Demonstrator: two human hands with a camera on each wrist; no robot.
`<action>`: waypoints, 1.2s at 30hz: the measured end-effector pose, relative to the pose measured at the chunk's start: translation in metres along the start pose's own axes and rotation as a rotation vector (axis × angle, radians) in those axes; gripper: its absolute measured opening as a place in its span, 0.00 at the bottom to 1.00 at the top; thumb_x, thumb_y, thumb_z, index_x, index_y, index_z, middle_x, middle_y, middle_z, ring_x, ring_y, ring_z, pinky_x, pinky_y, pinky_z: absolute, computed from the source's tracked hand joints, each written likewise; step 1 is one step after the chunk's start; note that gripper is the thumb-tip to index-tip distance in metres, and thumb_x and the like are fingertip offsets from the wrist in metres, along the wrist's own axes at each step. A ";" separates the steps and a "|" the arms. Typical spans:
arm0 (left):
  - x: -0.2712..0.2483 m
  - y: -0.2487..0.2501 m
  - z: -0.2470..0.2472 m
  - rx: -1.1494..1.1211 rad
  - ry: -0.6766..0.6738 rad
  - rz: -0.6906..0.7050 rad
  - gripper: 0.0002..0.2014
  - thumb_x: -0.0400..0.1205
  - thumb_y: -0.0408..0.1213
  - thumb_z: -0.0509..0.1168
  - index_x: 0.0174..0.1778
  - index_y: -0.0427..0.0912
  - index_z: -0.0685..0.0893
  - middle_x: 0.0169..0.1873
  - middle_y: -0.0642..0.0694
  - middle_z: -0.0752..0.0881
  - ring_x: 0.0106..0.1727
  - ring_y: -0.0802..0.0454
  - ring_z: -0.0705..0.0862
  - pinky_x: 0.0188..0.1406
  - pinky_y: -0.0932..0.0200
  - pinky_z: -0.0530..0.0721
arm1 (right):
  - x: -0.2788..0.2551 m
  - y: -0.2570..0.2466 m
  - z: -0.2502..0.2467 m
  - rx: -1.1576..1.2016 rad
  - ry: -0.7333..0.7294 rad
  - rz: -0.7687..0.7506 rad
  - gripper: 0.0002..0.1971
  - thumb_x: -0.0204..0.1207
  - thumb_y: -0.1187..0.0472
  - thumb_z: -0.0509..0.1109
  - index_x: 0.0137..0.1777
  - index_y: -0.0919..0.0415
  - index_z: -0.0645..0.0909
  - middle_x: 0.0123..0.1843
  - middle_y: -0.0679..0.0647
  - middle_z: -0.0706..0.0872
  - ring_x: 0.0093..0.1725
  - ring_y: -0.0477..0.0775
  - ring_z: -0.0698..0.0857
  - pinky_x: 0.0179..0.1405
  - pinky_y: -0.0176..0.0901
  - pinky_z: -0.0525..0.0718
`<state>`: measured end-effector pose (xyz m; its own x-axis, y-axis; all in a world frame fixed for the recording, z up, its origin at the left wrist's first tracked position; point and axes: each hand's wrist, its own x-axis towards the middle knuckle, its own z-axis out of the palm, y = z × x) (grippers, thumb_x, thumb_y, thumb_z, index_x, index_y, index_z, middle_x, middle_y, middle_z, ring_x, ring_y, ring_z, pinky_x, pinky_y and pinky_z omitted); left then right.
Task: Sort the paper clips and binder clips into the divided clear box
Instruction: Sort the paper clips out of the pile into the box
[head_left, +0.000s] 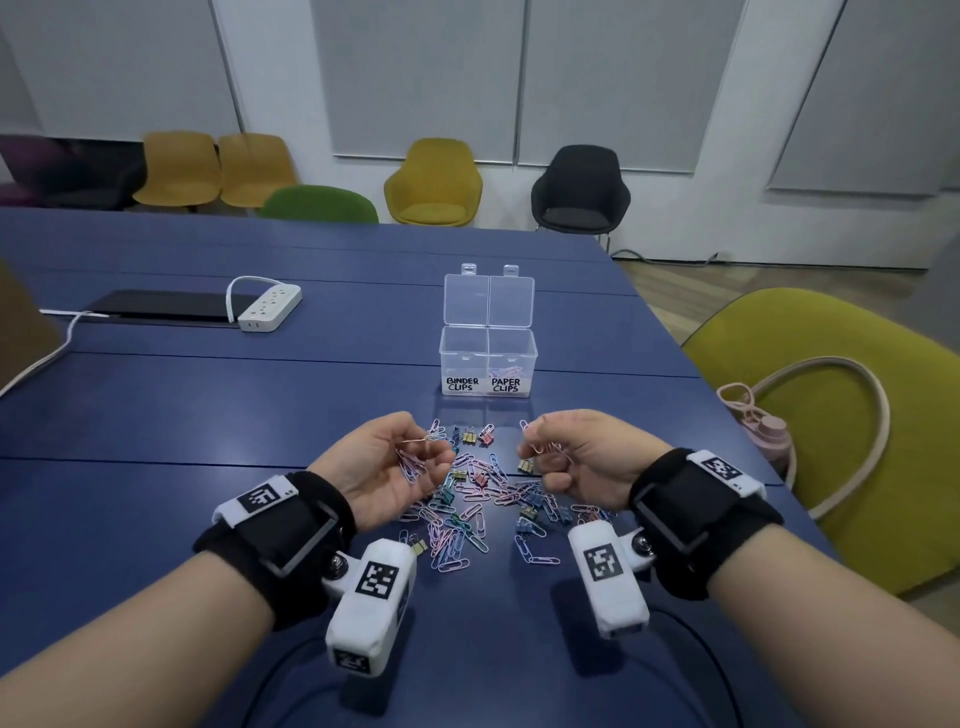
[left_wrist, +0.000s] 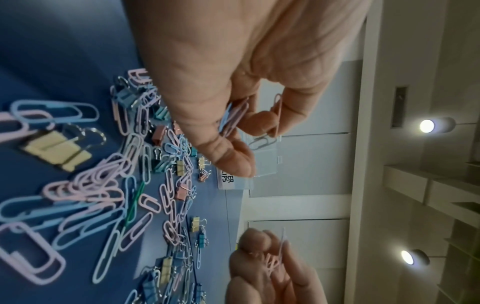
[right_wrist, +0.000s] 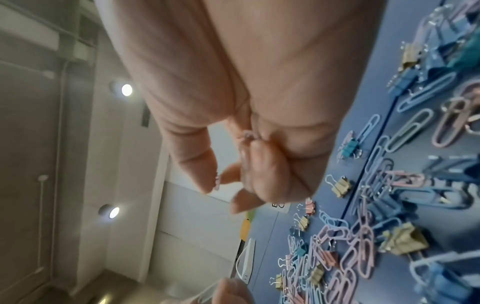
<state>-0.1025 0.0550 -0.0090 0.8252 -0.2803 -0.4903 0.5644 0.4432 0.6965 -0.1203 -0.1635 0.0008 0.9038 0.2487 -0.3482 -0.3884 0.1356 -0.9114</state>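
Both hands' fingers (head_left: 415, 441) clamped on paper clips (head_left: 410, 465) above the pile (head_left: 467, 504), clear box (head_left: 488, 358) beyond.

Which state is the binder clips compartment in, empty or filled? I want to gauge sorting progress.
Empty, as far as the head view shows: the binder clips compartment looks clear inside, while the paper clips compartment holds a few clips. Both lids stand open.

Black wristbands (head_left: 291, 540), white marker-tagged cameras (head_left: 371, 597)

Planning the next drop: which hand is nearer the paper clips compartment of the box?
Right. The right hand sits just below-right of the paper clips compartment; the left hand is farther, below-left of it.
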 end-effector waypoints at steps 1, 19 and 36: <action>0.001 0.000 0.001 0.001 -0.002 0.010 0.08 0.77 0.26 0.58 0.32 0.34 0.75 0.32 0.36 0.84 0.33 0.47 0.84 0.28 0.61 0.88 | 0.002 0.001 -0.002 0.041 -0.005 -0.020 0.11 0.79 0.71 0.64 0.35 0.62 0.75 0.33 0.56 0.79 0.24 0.44 0.64 0.18 0.31 0.64; 0.049 0.041 0.049 0.752 -0.247 -0.276 0.11 0.84 0.38 0.60 0.35 0.42 0.75 0.24 0.49 0.73 0.19 0.59 0.66 0.12 0.71 0.60 | 0.038 -0.021 -0.029 -0.398 0.075 0.168 0.22 0.83 0.46 0.59 0.28 0.54 0.64 0.21 0.47 0.61 0.16 0.43 0.56 0.15 0.26 0.53; 0.146 0.083 0.116 0.534 -0.012 0.287 0.23 0.89 0.47 0.48 0.42 0.36 0.82 0.47 0.41 0.84 0.49 0.50 0.79 0.55 0.56 0.74 | 0.138 -0.097 -0.020 -0.281 0.417 -0.486 0.22 0.85 0.52 0.56 0.27 0.55 0.62 0.22 0.51 0.66 0.20 0.50 0.64 0.24 0.40 0.64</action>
<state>0.0676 -0.0479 0.0381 0.9447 -0.2236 -0.2400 0.2494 0.0144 0.9683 0.0458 -0.1614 0.0372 0.9787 -0.1736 0.1094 0.0875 -0.1289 -0.9878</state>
